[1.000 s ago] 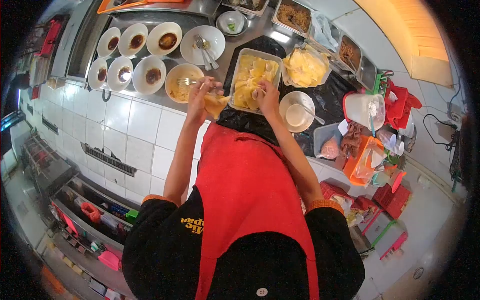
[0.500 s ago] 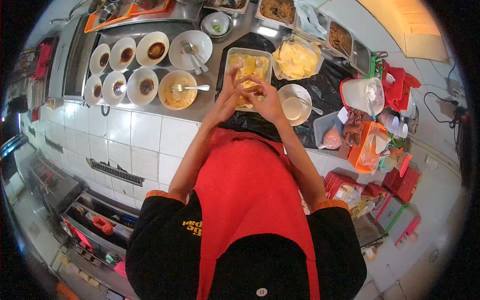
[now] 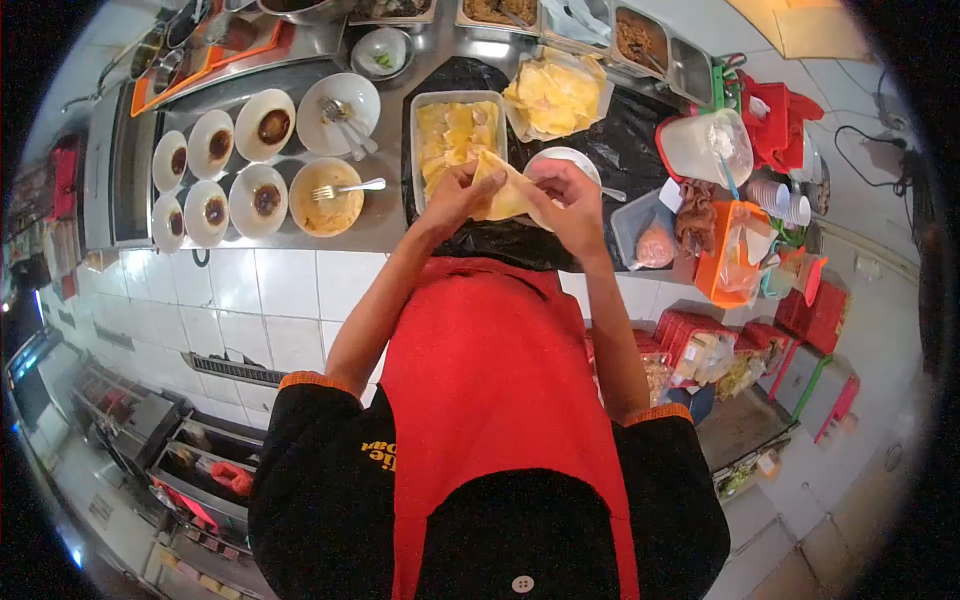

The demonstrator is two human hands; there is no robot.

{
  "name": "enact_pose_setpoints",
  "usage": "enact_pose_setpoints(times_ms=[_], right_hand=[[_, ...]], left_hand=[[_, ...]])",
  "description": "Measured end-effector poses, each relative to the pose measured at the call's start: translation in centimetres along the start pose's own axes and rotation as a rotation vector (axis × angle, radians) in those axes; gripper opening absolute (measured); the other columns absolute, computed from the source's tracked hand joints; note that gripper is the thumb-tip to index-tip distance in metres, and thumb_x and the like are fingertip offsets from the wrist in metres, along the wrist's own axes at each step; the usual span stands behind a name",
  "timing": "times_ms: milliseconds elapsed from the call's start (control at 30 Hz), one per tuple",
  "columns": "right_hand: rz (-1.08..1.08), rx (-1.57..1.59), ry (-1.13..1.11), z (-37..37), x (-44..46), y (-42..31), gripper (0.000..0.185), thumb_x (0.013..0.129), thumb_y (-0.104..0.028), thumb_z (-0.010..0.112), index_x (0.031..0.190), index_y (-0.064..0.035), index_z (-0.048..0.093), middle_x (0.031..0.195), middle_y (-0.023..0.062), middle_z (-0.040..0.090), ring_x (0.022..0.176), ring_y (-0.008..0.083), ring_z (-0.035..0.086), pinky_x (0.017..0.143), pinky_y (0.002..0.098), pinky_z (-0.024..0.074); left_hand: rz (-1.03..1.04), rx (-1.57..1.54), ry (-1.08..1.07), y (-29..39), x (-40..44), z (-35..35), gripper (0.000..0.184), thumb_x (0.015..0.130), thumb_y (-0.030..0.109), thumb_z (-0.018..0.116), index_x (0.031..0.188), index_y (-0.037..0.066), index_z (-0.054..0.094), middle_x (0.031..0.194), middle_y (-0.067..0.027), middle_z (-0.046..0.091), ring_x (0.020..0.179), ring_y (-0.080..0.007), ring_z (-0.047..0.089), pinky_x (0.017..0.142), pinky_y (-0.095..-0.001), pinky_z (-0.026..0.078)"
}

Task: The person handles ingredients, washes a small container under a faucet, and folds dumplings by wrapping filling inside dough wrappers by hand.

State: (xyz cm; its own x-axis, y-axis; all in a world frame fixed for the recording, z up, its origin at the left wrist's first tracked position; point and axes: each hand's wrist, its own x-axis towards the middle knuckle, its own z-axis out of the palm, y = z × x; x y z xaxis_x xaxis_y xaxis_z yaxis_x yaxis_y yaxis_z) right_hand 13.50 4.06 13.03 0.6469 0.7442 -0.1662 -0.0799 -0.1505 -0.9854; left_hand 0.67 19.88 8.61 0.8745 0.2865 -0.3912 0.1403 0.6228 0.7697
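A thin yellow dumpling wrapper [image 3: 502,192] is stretched between my two hands, above the black-covered counter near my apron. My left hand [image 3: 458,198] pinches its left side, thumb on top. My right hand [image 3: 572,205] grips its right side, fingers curled. Just beyond my left hand sits a metal tray [image 3: 416,150] holding several folded yellow dumplings [image 3: 460,130]. Behind it to the right, a loose pile of yellow wrappers [image 3: 555,95] rests in a container. A white bowl [image 3: 566,157] is partly hidden by my right hand, with a utensil handle [image 3: 613,193] sticking out.
Several white bowls with dark sauce [image 3: 265,200] stand at left. Nearby are a bowl with a fork [image 3: 322,215] and one with several utensils [image 3: 345,120]. Food pans [image 3: 640,40] line the back. A white tub [image 3: 705,150] and an orange basket [image 3: 730,255] stand at right.
Half a second ago my hands were together over the dumpling tray. Now they are nearer my body and slightly right, spread apart with a wrapper held between them. The view has shifted.
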Motion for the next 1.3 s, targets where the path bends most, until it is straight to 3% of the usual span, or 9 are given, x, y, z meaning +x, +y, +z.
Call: enact_pose_setpoints(times_ms=[67, 167, 400, 533, 633, 733, 867, 1067, 1300], right_hand=[[0.002, -0.033, 0.030, -2.6, -0.5, 1.2, 0.027, 0.088, -0.005, 0.074, 0.113, -0.0026, 0.065, 0.099, 0.0081, 0.068, 0.089, 0.0169, 0.068, 0.079, 0.0294, 0.0535], [-0.048, -1.031, 0.032, -6.8, -2.0, 3.2, 0.036, 0.086, -0.027, 0.076, 0.118, -0.0119, 0.070, 0.137, 0.0217, 0.054, 0.124, 0.0355, 0.054, 0.100, 0.0467, 0.0423], [-0.050, -1.263, 0.004, -6.5, -5.1, 8.5, 0.044, 0.082, -0.032, 0.079, 0.121, -0.0143, 0.069, 0.157, 0.0200, 0.031, 0.143, 0.0404, 0.028, 0.111, 0.0556, 0.0251], [-0.046, -1.056, 0.174, -5.2, -3.6, 4.3, 0.036, 0.086, -0.028, 0.076, 0.117, -0.0114, 0.068, 0.150, 0.0190, 0.043, 0.138, 0.0372, 0.039, 0.110, 0.0497, 0.0314], [-0.056, -0.327, 0.148, -3.5, -2.2, 0.9, 0.027, 0.090, -0.018, 0.073, 0.112, -0.0046, 0.066, 0.110, 0.0127, 0.070, 0.105, 0.0238, 0.066, 0.097, 0.0349, 0.0475], [-0.135, -0.457, 0.091, -1.3, -1.3, -2.8, 0.025, 0.088, -0.014, 0.075, 0.109, -0.0031, 0.067, 0.104, 0.0116, 0.072, 0.102, 0.0214, 0.067, 0.094, 0.0358, 0.0492], [-0.227, -0.500, 0.115, 0.0, -0.5, -3.7, 0.027, 0.086, -0.007, 0.078, 0.110, -0.0003, 0.066, 0.101, 0.0081, 0.074, 0.094, 0.0165, 0.068, 0.086, 0.0318, 0.0527], [-0.133, -0.131, 0.165, 2.2, -1.0, -6.8, 0.026, 0.085, 0.000, 0.078, 0.109, 0.0018, 0.067, 0.090, 0.0075, 0.074, 0.083, 0.0120, 0.070, 0.076, 0.0264, 0.0566], [-0.112, -0.275, 0.066, -0.5, -0.8, -6.9, 0.032, 0.086, -0.004, 0.077, 0.116, -0.0022, 0.068, 0.120, 0.0150, 0.063, 0.095, 0.0188, 0.068, 0.079, 0.0306, 0.0574]], left_hand=[[-0.088, -0.006, -0.040, -0.8, 0.6, -1.1, 0.033, 0.099, 0.031, 0.067, 0.114, 0.002, 0.064, 0.100, -0.0035, 0.069, 0.084, -0.0115, 0.066, 0.074, -0.0272, 0.054], [-0.100, -0.223, -0.023, -0.2, 0.5, 0.1, 0.036, 0.103, 0.034, 0.057, 0.115, 0.001, 0.064, 0.102, -0.0038, 0.068, 0.088, -0.0125, 0.066, 0.078, -0.0292, 0.055], [-0.207, -0.106, -0.048, -1.7, 0.7, -2.0, 0.040, 0.103, 0.037, 0.055, 0.118, 0.001, 0.063, 0.103, -0.0060, 0.064, 0.097, -0.0177, 0.062, 0.089, -0.0352, 0.052], [-0.259, -0.176, -0.091, -2.1, 0.8, -1.6, 0.042, 0.103, 0.037, 0.055, 0.124, 0.002, 0.062, 0.106, -0.0066, 0.064, 0.102, -0.0183, 0.061, 0.091, -0.0358, 0.051], [-0.290, -0.110, -0.255, -2.7, 1.2, -1.2, 0.042, 0.102, 0.036, 0.054, 0.129, 0.004, 0.060, 0.112, -0.0057, 0.065, 0.102, -0.0189, 0.062, 0.093, -0.0352, 0.050], [-0.351, -0.108, -0.369, -4.2, 2.4, -1.9, 0.053, 0.104, 0.044, 0.045, 0.137, 0.003, 0.054, 0.135, -0.0128, 0.060, 0.122, -0.0264, 0.059, 0.108, -0.0439, 0.044], [-0.242, -0.220, -0.182, -2.1, 2.1, -0.4, 0.054, 0.104, 0.048, 0.045, 0.133, 0.003, 0.057, 0.122, -0.0105, 0.064, 0.114, -0.0230, 0.060, 0.102, -0.0385, 0.046], [-0.010, -0.479, -0.434, -0.7, 1.6, 1.1, 0.079, 0.098, 0.066, 0.045, 0.140, -0.001, 0.050, 0.133, -0.0147, 0.060, 0.125, -0.0256, 0.056, 0.109, -0.0416, 0.041], [-0.090, 0.074, 0.005, 1.8, 0.9, 2.7, 0.033, 0.094, 0.023, 0.072, 0.119, 0.002, 0.067, 0.099, -0.0027, 0.071, 0.084, -0.0125, 0.067, 0.075, -0.0251, 0.053]])
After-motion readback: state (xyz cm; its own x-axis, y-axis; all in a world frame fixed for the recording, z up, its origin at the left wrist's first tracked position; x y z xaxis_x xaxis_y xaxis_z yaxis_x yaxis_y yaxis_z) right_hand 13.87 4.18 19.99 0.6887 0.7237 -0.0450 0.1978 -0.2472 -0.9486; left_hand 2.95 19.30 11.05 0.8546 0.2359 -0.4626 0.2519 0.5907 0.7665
